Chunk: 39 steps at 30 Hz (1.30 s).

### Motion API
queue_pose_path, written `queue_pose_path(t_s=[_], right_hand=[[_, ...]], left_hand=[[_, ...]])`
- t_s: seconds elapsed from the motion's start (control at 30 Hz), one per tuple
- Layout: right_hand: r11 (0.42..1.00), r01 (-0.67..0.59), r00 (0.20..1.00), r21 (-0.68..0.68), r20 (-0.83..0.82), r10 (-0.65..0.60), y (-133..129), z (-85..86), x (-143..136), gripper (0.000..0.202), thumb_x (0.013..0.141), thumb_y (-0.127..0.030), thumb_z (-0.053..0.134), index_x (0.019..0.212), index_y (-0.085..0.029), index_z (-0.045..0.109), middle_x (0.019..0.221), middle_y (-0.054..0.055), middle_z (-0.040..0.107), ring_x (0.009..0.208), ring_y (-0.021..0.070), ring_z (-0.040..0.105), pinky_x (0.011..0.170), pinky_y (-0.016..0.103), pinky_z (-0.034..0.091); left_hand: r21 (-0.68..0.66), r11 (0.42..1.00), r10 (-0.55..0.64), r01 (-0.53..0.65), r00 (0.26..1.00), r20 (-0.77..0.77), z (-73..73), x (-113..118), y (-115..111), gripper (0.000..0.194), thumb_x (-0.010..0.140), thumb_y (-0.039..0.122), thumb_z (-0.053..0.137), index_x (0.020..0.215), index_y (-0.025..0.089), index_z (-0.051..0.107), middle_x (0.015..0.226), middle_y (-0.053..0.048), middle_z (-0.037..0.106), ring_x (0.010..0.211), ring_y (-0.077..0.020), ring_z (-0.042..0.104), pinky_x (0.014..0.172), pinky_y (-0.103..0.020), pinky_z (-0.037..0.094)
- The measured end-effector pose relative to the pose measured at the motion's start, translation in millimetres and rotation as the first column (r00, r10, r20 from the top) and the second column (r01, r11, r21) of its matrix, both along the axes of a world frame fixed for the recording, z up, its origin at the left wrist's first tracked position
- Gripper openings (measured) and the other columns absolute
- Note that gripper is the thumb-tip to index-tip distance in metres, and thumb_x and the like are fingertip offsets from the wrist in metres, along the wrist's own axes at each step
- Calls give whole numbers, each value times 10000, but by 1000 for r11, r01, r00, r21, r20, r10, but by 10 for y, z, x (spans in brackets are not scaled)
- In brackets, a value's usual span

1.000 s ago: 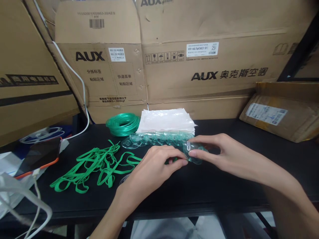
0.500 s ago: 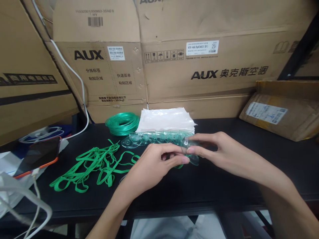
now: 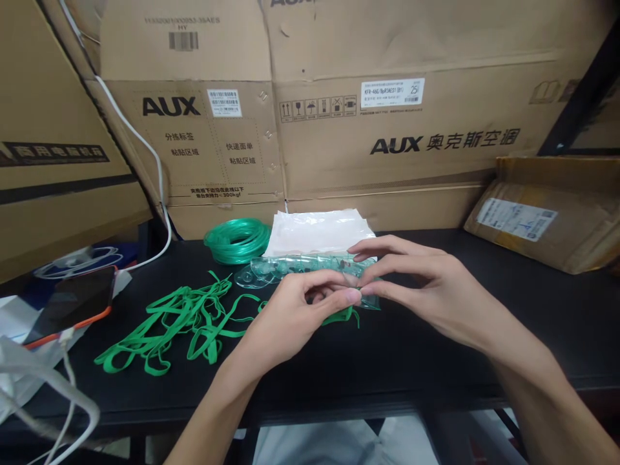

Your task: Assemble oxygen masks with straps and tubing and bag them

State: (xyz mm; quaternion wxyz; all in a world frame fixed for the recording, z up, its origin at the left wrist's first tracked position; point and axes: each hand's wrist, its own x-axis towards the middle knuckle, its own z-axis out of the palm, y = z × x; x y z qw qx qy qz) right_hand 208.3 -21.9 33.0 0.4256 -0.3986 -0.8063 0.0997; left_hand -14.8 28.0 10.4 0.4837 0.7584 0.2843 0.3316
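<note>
My left hand [image 3: 310,310] is closed, pinching the edge of a clear plastic face mask [image 3: 372,302] between thumb and forefinger. My right hand [image 3: 416,274] meets it from the right, its thumb and fingertips also closed on the mask, most of which the fingers hide. A short length of green elastic strap [image 3: 339,316] shows below my left fingertips; whether it is fixed to the mask I cannot tell. Just behind my hands lies a row of nested clear greenish masks [image 3: 271,266]. Loose green elastic straps [image 3: 179,316] lie tangled to the left.
A coil of green tubing [image 3: 237,240] and a stack of white plastic bags [image 3: 320,232] lie at the back. A taped carton [image 3: 523,213] stands at the right, a phone [image 3: 77,303] with cables at the left. Large cardboard panels [image 3: 329,155] wall the black table [image 3: 436,374].
My right fingers have shifted and spread a little along the mask, with the upper ones lifted. The mask has turned, and more green strap shows under my left hand.
</note>
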Motion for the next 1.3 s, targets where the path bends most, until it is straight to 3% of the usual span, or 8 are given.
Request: queue_pose_path(t_s=[0.13,0.3,0.43,0.63,0.77,0.97,1.17,1.3], right_hand=[[997,6,999,-71,-42,-9,1,-11,-34,97,974,-257,729,890,-274,775,1297,12,736,1213,226,686,1028,324,510],[988,2,998,-157,-58,-11,8,-29,-85,154,982,-182,666,879,-259,750,1311,26,736,1211,233,690,1021,343,516],[990,15,998,-139,-55,-23,36,-68,-118,134,982,-183,652,912,-258,737,1331,41,727,1269,255,658,1061,384,493],[993,48,995,-104,-85,-57,39,-95,-134,191,991,-151,609,850,-250,691,1245,22,742,1216,226,676,1020,345,485],[994,82,989,-70,-116,-90,32,-75,-117,185,974,-119,606,858,-252,661,1166,11,749,1199,227,673,969,324,495],[989,140,976,-47,-160,-146,18,-38,-23,137,986,-195,633,865,-250,666,1148,28,743,1138,251,677,958,349,498],[973,231,956,-1,-186,-227,-18,-8,77,134,982,-203,642,880,-284,678,1124,-3,753,1103,256,688,965,373,502],[946,324,920,22,-241,-309,-40,39,98,124,971,-213,662,888,-301,692,1106,-2,768,1107,277,699,963,404,526]], left_hand=[[-6,999,-33,33,999,13,13,11,-20,261,988,448,686,971,203,775,938,5,706,876,-162,583,814,-262,439],[79,996,56,-51,997,-60,11,23,-49,384,1036,530,573,906,207,734,814,24,595,773,-144,482,707,-261,377],[95,991,97,-90,993,-70,-8,35,-60,388,1036,540,558,895,206,694,768,26,527,754,-150,477,678,-263,374],[23,997,82,-80,993,-83,-13,54,-55,392,1055,509,523,930,206,738,742,17,609,670,-141,477,622,-262,367],[29,994,110,-107,985,-132,-13,37,-42,403,1052,504,528,895,231,779,706,32,544,645,-136,434,607,-278,322],[48,994,106,-100,982,-158,-31,26,-24,433,1044,528,524,890,236,804,708,25,592,623,-141,400,582,-291,284],[71,993,104,-93,978,-181,-59,29,5,395,1044,497,530,903,251,806,910,18,765,784,-180,593,716,-285,391],[106,990,109,-89,974,-200,-44,14,-8,398,1053,490,521,904,250,801,958,26,783,934,-208,659,823,-286,419]])
